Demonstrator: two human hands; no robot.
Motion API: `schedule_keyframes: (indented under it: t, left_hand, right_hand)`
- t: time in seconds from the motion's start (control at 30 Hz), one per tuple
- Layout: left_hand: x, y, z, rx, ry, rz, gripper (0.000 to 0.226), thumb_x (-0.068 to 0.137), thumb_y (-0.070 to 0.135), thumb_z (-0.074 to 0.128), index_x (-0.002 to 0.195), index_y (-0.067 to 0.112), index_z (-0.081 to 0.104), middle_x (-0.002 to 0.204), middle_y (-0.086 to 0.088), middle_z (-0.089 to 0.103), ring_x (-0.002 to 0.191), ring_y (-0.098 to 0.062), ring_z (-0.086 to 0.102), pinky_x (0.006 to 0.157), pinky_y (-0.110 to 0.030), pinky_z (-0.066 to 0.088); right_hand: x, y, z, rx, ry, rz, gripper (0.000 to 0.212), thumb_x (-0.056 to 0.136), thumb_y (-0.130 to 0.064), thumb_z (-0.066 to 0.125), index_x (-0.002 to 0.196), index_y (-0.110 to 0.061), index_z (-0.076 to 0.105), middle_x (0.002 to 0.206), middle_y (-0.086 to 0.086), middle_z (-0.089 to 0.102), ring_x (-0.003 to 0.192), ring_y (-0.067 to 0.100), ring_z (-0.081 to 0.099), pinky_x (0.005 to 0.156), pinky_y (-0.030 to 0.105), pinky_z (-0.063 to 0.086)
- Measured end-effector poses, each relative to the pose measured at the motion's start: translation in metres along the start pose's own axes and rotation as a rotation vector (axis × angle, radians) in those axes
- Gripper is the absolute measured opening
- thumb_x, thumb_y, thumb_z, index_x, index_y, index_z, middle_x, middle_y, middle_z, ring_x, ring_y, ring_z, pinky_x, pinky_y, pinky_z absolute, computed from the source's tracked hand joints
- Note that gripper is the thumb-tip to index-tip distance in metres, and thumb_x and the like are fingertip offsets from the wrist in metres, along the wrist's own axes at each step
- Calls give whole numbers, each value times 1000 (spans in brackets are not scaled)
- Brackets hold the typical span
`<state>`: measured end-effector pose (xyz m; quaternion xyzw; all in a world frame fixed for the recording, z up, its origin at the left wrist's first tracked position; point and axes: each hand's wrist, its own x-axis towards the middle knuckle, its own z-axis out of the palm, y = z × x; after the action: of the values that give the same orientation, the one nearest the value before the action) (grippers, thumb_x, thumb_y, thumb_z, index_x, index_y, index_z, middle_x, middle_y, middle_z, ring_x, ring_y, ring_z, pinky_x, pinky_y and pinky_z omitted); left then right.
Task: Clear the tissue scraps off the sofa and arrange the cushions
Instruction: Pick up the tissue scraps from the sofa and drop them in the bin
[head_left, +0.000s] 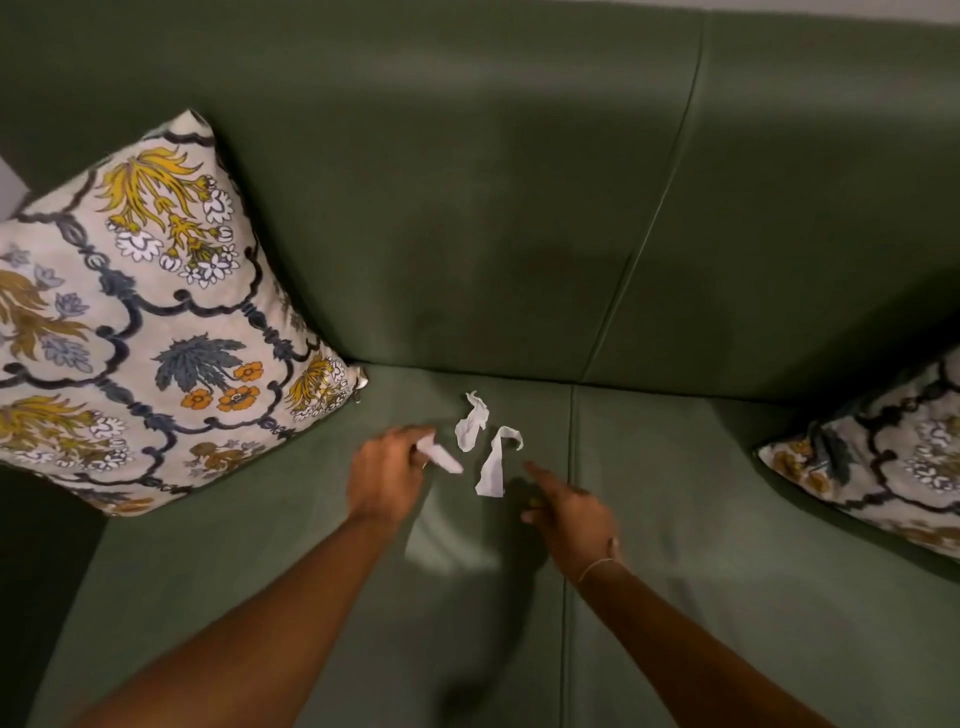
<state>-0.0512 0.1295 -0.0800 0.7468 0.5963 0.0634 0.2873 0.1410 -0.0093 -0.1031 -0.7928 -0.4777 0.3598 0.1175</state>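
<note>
So we're in the scrap-picking part of the job — cushions haven't been touched yet by the look of it. The left hand (387, 475) has its fingers pinched around one tissue scrap (441, 457), which pokes out past the fingertips toward the middle of the seat. The right hand (569, 506) is loose and spread, index finger stretched out, nothing in it.

Two more scraps lie on the green sofa (519, 234) seat. The near scrap (494, 470) sits just beyond the right index fingertip, close but not touching as far as I can tell. The far scrap (471, 423) is a bit further on, between the two hands' fingertips and nearer the backrest. Both are small, white, torn and curled up at the edges, so they're thin and limp — probably easy to pinch but also easy to push around on the fabric.

My guess for the next move: right fingers close on the near scrap, then one hand grabs the far one. The pinch needs to come from above so the paper doesn't slide toward the seam just right of the fingertips.

After that, the left cushion (140, 322) leans in its corner well left of the left hand, and the right cushion (883, 462) lies slumped well off to the right.
</note>
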Motion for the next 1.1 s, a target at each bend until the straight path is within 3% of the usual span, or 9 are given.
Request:
schedule_keyframes:
  t: [0.1, 0.2, 0.27, 0.4, 0.57, 0.73, 0.9, 1.1]
  left_hand:
    - [41, 19, -5, 51, -90, 150, 53, 80, 7, 62, 123, 37, 59, 121, -3, 68, 105, -29, 64, 88, -37, 52]
    - [74, 29, -4, 287, -284, 302, 69, 79, 3, 57, 134, 42, 45, 126, -1, 64, 110, -29, 60, 91, -36, 50]
    - [89, 31, -1, 409, -402, 352, 70, 83, 5, 57, 137, 45, 38, 124, 0, 60, 113, -28, 58, 93, -37, 49]
    - [101, 32, 15, 574, -530, 476, 57, 89, 14, 55, 136, 43, 40, 120, -5, 58, 114, -32, 56, 90, -41, 47]
    - [99, 25, 33, 500, -419, 460, 31, 86, 22, 56, 113, 34, 65, 113, -4, 64, 107, -34, 60, 84, -37, 47]
    - [79, 14, 30, 442, -292, 389, 27, 83, 15, 62, 104, 29, 71, 107, -3, 69, 99, -33, 64, 81, -39, 52]
    - [35, -25, 5, 335, -193, 230, 29, 80, 16, 60, 100, 33, 72, 110, 1, 71, 101, -32, 65, 83, -39, 52]
    - [-63, -93, -46, 163, -77, -71, 28, 77, 20, 61, 95, 37, 74, 100, -1, 76, 93, -31, 68, 74, -37, 54]
  right_hand:
    - [10, -25, 19, -125, -81, -66, 66, 87, -24, 56, 138, -51, 23, 110, 0, 70, 97, 27, 66, 81, 34, 50]
    - [21, -34, 35, -179, -98, -51, 70, 89, -21, 53, 139, -50, 14, 111, 1, 67, 94, 28, 64, 74, 37, 48]
    - [27, -38, 43, -177, -71, -18, 61, 90, -21, 52, 138, -44, 22, 107, 2, 67, 92, 28, 63, 71, 37, 47]
    - [32, -39, 55, -113, 32, 44, 29, 90, -20, 49, 115, -35, 48, 97, 3, 69, 85, 27, 64, 69, 34, 51]
    - [32, -37, 64, -85, 171, 137, 21, 92, -27, 49, 106, -23, 64, 97, 8, 71, 88, 32, 65, 73, 37, 54]
    - [26, -33, 58, 131, 196, 245, 15, 88, -27, 58, 96, -24, 70, 92, 8, 74, 87, 30, 66, 78, 37, 55]
    - [-10, -29, 64, 218, 178, 202, 12, 83, -32, 66, 92, -27, 72, 89, 4, 76, 85, 28, 67, 77, 36, 55]
    - [-70, -62, 94, 198, 59, 149, 12, 78, -34, 72, 89, -31, 74, 89, 1, 77, 86, 25, 69, 75, 32, 53]
